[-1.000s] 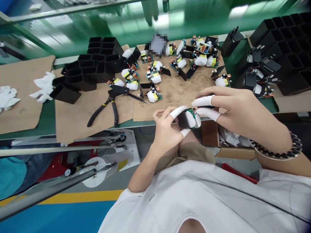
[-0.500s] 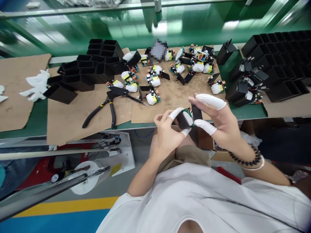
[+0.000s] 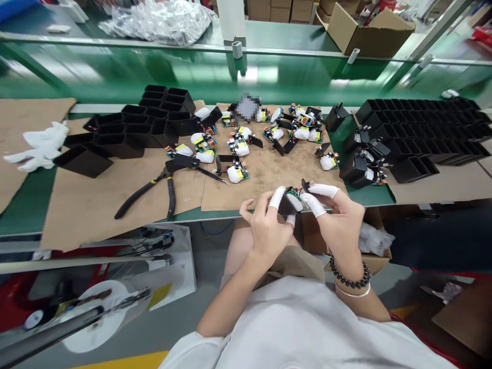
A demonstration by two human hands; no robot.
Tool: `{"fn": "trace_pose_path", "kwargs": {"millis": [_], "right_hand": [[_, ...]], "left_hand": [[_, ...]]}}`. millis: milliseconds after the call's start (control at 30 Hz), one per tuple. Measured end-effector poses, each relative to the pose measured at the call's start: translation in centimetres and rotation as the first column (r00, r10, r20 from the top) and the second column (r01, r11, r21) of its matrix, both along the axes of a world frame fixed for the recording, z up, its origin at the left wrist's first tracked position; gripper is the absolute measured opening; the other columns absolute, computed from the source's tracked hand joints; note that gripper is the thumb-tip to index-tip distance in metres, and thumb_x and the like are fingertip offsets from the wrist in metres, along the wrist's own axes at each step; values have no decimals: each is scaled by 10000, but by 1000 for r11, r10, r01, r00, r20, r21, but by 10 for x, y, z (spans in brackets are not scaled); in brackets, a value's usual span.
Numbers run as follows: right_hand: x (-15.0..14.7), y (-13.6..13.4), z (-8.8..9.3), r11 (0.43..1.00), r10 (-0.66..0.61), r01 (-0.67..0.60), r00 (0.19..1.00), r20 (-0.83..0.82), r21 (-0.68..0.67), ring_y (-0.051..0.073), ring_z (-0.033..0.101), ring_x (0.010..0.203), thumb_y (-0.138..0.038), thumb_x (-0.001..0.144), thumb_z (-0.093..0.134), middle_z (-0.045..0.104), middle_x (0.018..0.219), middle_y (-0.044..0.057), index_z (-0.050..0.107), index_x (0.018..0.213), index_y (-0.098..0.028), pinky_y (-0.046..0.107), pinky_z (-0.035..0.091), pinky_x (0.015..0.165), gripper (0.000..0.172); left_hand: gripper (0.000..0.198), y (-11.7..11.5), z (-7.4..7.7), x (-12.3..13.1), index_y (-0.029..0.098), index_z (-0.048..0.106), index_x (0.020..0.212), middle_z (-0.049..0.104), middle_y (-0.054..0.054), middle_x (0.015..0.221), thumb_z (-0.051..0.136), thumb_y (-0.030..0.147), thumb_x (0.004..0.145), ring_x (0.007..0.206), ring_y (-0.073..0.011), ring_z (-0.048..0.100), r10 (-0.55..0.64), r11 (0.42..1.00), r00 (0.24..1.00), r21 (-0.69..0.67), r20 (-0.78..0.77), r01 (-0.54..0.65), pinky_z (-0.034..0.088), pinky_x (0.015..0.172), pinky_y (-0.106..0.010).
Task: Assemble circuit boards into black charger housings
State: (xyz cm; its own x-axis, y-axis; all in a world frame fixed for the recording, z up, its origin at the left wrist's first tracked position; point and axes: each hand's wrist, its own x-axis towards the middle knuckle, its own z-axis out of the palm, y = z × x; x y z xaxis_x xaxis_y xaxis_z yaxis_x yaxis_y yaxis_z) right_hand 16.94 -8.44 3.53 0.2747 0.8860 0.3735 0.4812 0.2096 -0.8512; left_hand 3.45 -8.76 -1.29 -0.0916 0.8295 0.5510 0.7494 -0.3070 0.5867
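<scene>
My left hand (image 3: 266, 221) and my right hand (image 3: 340, 215) meet at the near edge of the bench, both with white finger cots on the fingertips. Between them they hold a small circuit board assembly (image 3: 294, 200) with a green board, a white part and a black plate. The left thumb and forefinger pinch its left end. My right hand's fingers press on its right end and top. A beaded bracelet sits on my right wrist.
Several more circuit board assemblies (image 3: 238, 173) lie scattered on brown cardboard (image 3: 269, 171). Black pliers (image 3: 154, 184) lie to the left. Black plastic housings (image 3: 126, 128) are stacked at left and black housings (image 3: 423, 133) at right. White gloves (image 3: 38, 146) lie far left. A green shelf runs behind.
The camera has tilted up and pulled back, showing more of the bench and the shelf. My right hand's fingers have closed down onto the assembly, and both hands sit lower in view.
</scene>
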Motion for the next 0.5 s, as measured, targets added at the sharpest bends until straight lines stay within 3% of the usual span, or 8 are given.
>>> {"fn": "trace_pose_path", "kwargs": {"millis": [267,500], "right_hand": [[-2,-12,2,981,26,-85,949,316,176,239,836,991,-168,915,743,852,1115,58,851,990,-251,337,702,858,155],[-4,-16,6,955,-72,-66,893,444,288,228,834,994,-125,901,760,848,1132,71,836,1035,-240,312,693,869,192]], "left_hand": [[528,0,-1,0,198,712,1263,794,-68,1124,721,97,745,964,-240,747,-4,1000,1000,3,-5,4,296,1049,-422],[567,3,2,-6,228,701,1302,780,-58,1159,737,128,746,1017,-248,736,-69,993,997,-89,20,71,290,1070,-432]]}}
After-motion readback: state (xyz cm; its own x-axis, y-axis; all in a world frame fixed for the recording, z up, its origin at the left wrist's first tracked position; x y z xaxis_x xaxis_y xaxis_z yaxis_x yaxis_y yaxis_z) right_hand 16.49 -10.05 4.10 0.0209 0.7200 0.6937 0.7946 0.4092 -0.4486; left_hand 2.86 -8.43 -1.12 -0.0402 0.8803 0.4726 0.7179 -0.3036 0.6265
